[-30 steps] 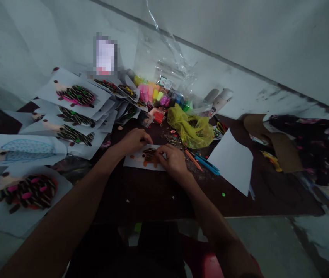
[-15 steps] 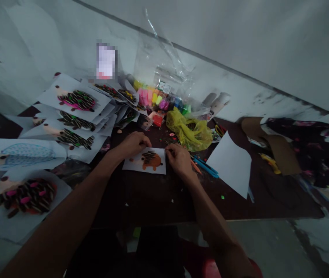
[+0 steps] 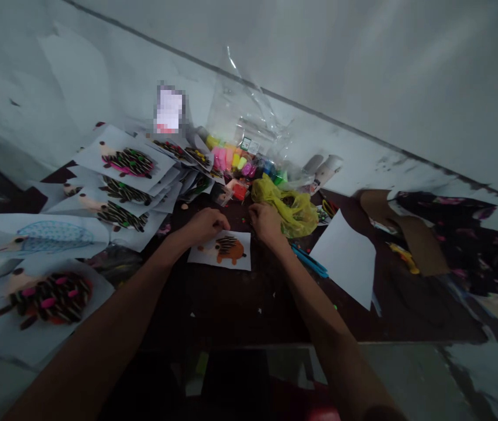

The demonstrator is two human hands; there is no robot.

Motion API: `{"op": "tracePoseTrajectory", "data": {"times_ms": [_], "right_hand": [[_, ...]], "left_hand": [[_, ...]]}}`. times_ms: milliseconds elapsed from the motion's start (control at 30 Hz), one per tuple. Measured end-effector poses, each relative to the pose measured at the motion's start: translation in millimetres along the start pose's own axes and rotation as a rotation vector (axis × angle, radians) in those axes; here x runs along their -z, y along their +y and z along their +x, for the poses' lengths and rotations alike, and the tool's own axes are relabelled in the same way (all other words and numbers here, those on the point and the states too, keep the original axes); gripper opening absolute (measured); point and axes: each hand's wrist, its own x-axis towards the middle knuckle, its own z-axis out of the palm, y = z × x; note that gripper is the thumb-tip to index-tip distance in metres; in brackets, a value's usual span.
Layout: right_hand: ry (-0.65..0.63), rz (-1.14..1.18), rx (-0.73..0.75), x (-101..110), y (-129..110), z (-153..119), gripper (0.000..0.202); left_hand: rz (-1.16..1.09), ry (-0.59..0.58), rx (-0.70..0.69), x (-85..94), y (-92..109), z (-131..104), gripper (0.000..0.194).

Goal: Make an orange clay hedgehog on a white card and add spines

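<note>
A small white card (image 3: 199, 256) lies flat on the dark table, bearing an orange-brown hedgehog figure (image 3: 231, 250) with dark, seed-like spines on part of its back. My left hand (image 3: 207, 225) rests at the card's upper edge, fingers curled inward; anything in them is hidden. Beyond the card's upper right corner, my right hand (image 3: 266, 222) is closed in a pinch at the table beside a yellow plastic bag (image 3: 295, 210). What its fingertips hold is too small to make out.
Stacked hedgehog pictures (image 3: 128, 164) fill the left side. Colourful clay packs (image 3: 235, 161) in clear plastic stand at the back. On the right are blue scissors-like handles (image 3: 310, 261), a white sheet (image 3: 345, 257), a yellow cutter (image 3: 404, 257), brown cardboard (image 3: 424, 248) and dark flowered cloth (image 3: 472, 251).
My right hand has left the card's right edge and moved up toward the yellow bag. My left hand stays by the card's upper edge. The camera view has shifted slightly.
</note>
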Motion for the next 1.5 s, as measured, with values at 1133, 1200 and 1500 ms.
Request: {"op": "tracePoseTrajectory", "data": {"times_ms": [1133, 1200, 1500], "right_hand": [[0.134, 0.514, 0.115, -3, 14, -63, 0.019], [0.126, 0.561, 0.128, -3, 11, -69, 0.015], [0.008, 0.704, 0.177, -8, 8, -83, 0.014]], "left_hand": [[-0.028, -0.013, -0.029, -3.5, -12, 2, 0.028], [-0.022, -0.011, -0.026, -3.2, -11, 2, 0.029], [-0.032, -0.033, -0.006, -2.9, -12, 2, 0.028]]}}
